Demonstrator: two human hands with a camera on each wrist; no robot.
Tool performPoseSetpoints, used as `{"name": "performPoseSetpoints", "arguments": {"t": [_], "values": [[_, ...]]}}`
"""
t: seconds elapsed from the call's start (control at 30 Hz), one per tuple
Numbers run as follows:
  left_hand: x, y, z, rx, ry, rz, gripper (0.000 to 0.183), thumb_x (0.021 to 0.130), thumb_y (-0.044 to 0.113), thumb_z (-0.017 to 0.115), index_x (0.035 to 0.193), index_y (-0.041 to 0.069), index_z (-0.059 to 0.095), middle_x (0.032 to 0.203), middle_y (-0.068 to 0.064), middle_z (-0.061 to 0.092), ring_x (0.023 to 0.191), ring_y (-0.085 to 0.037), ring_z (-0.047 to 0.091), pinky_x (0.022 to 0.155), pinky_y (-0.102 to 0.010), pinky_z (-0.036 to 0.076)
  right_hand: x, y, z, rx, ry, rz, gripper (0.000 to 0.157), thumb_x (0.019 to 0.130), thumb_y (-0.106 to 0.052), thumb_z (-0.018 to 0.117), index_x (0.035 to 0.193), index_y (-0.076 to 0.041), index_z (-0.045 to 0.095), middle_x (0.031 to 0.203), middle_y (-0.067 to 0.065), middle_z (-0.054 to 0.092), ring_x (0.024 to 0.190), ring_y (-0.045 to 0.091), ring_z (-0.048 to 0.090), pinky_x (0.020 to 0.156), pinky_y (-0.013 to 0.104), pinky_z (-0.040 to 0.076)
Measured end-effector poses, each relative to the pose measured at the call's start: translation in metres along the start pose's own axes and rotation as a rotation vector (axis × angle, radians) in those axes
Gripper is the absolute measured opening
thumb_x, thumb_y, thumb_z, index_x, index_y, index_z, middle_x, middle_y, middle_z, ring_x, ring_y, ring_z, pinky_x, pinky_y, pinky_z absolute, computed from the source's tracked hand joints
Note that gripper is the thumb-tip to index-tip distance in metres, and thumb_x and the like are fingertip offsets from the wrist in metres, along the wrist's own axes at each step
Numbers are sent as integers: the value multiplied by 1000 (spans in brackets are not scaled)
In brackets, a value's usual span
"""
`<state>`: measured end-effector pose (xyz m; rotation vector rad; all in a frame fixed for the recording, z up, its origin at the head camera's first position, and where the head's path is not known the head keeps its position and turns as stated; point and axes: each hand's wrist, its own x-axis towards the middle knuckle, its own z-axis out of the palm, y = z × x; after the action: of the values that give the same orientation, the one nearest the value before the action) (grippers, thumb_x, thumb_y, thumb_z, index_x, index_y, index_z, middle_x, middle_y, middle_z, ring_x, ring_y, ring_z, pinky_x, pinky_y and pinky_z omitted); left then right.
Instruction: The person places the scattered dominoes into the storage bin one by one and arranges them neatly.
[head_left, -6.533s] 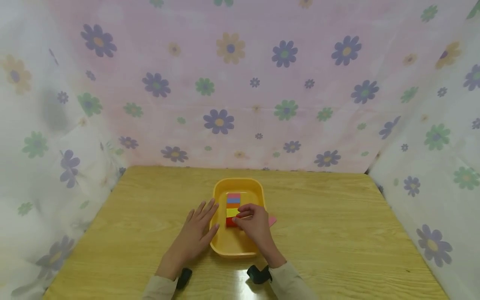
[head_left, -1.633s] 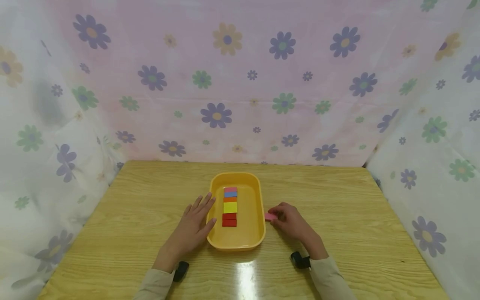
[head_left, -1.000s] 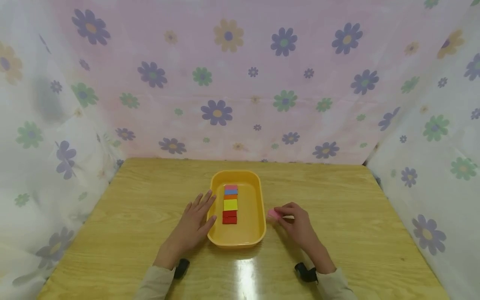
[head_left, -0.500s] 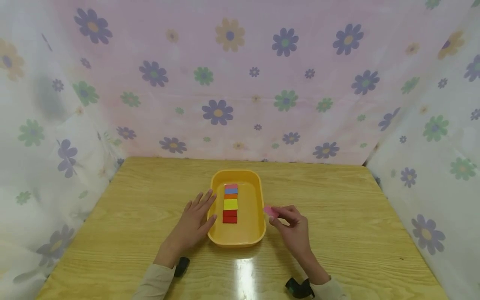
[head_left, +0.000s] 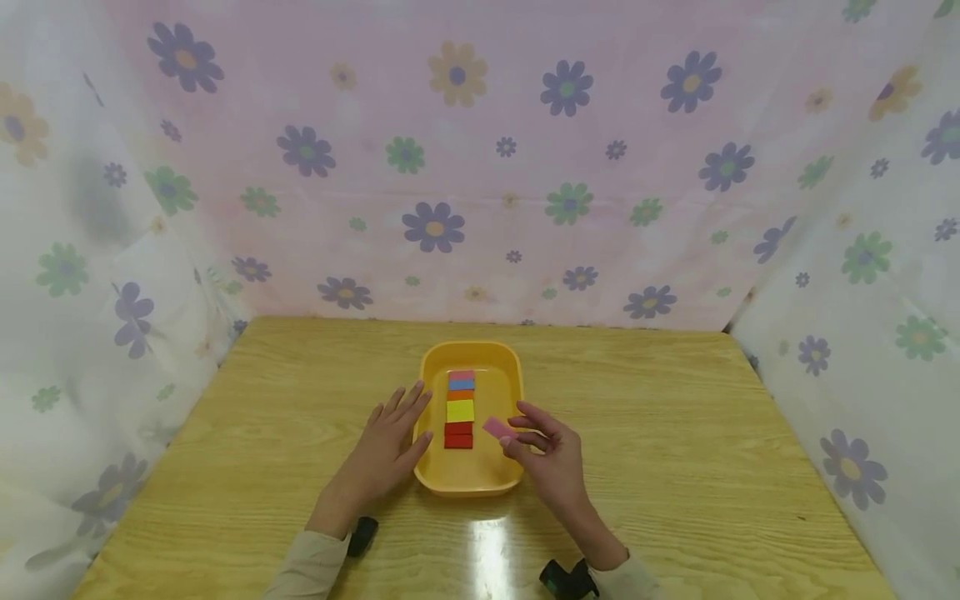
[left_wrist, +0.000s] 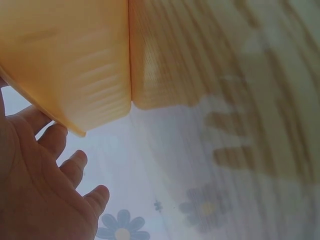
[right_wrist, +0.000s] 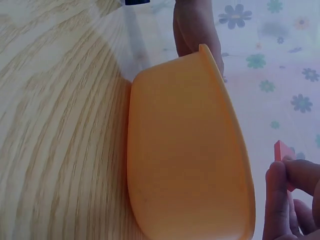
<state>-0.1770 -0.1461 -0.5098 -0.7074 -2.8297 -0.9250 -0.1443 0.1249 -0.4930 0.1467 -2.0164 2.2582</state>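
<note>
A yellow plastic tray (head_left: 471,479) stands on the table. Inside it, along its left half, several flat coloured blocks form a column: pink (head_left: 461,376), blue (head_left: 461,385), orange (head_left: 461,395), yellow (head_left: 460,411) and red (head_left: 458,435). My left hand (head_left: 378,458) rests at the tray's left rim with fingers straight and spread; the left wrist view shows its fingers (left_wrist: 72,167) at the rim. Over the right side of the tray, my right hand (head_left: 551,454) pinches a pink block (head_left: 498,428) between thumb and fingers. In the right wrist view that block (right_wrist: 283,150) is above rim height.
The wood-grain table (head_left: 712,450) extends on both sides of the tray. Flowered sheeting (head_left: 480,167) closes off the back and both sides. Black wrist cameras (head_left: 567,577) sit at the cuffs.
My right hand left the column, took the pink block from the table right of the tray, lifted it and brought it left over the tray. My left hand stayed at the rim.
</note>
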Motion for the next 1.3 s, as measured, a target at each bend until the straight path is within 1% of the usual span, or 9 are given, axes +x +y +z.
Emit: {"name": "performPoseSetpoints", "arguments": {"t": [0.2, 0.4, 0.53, 0.63, 0.8, 0.97, 1.07, 1.2, 1.3], "values": [[0, 0, 0, -1, 0, -6, 62, 105, 32, 55, 159, 8, 36, 168, -9, 26, 154, -43, 21, 118, -71, 15, 2, 1, 12, -35, -19, -15, 40, 87, 8, 74, 126, 5, 66, 108, 27, 71, 85, 14, 72, 68, 30, 63], [1, 1, -1, 20, 1, -16, 62, 104, 31, 57, 158, 8, 37, 168, -7, 26, 154, -42, 21, 119, -71, 15, 8, 2, 26, -82, -4, -39, 32, 88, 4, 75, 119, 1, 71, 104, 23, 74, 83, 13, 69, 65, 27, 62], [1, 1, -3, 59, 1, -29, 61, 104, 33, 58, 158, 10, 39, 168, -5, 27, 154, -40, 21, 119, -70, 16, 13, 1, 38, -105, -18, -24, 31, 87, 4, 77, 117, 2, 72, 102, 23, 74, 82, 17, 71, 65, 29, 62], [2, 1, -3, 82, 2, -30, 61, 104, 34, 58, 157, 11, 40, 167, -5, 28, 155, -39, 21, 119, -69, 17, 18, 2, 43, -131, -38, -12, 30, 86, 4, 77, 116, 4, 71, 100, 23, 73, 82, 25, 73, 65, 29, 62], [2, 2, -2, 97, 6, -10, 60, 104, 36, 56, 157, 11, 41, 166, -6, 30, 154, -39, 22, 119, -70, 17, 25, 5, 46, -206, -78, -7, 30, 87, 3, 76, 116, 3, 70, 100, 22, 73, 83, 34, 73, 65, 29, 62], [1, 4, -3, 135, 7, -4, 61, 104, 37, 56, 157, 11, 41, 166, -6, 31, 154, -38, 23, 119, -69, 17, 31, 8, 48, -336, -132, 23, 29, 87, -4, 78, 113, 7, 71, 93, 16, 74, 78, 25, 74, 67, 26, 61], [1, 4, -3, 159, 8, -6, 61, 104, 38, 56, 157, 11, 42, 166, -6, 32, 154, -38, 23, 120, -69, 17, 32, 10, 50, -414, -182, 91, 36, 85, -3, 79, 117, 10, 67, 87, 12, 74, 71, 19, 72, 64, 28, 61], [1, 4, -2, 160, 16, -3, 60, 103, 36, 58, 156, 11, 42, 165, -7, 33, 153, -39, 25, 119, -69, 17, 33, 9, 53, -525, -235, 205, 57, 80, -4, 84, 129, 11, 59, 80, 6, 69, 62, 15, 66, 60, 29, 58], [2, 4, -2, 157, 20, 1, 60, 103, 35, 58, 156, 11, 42, 165, -7, 33, 153, -40, 25, 119, -69, 17, 34, 6, 54, -574, -248, 267, 72, 76, -6, 88, 136, 12, 52, 77, 5, 66, 58, 15, 63, 57, 28, 55]]}}
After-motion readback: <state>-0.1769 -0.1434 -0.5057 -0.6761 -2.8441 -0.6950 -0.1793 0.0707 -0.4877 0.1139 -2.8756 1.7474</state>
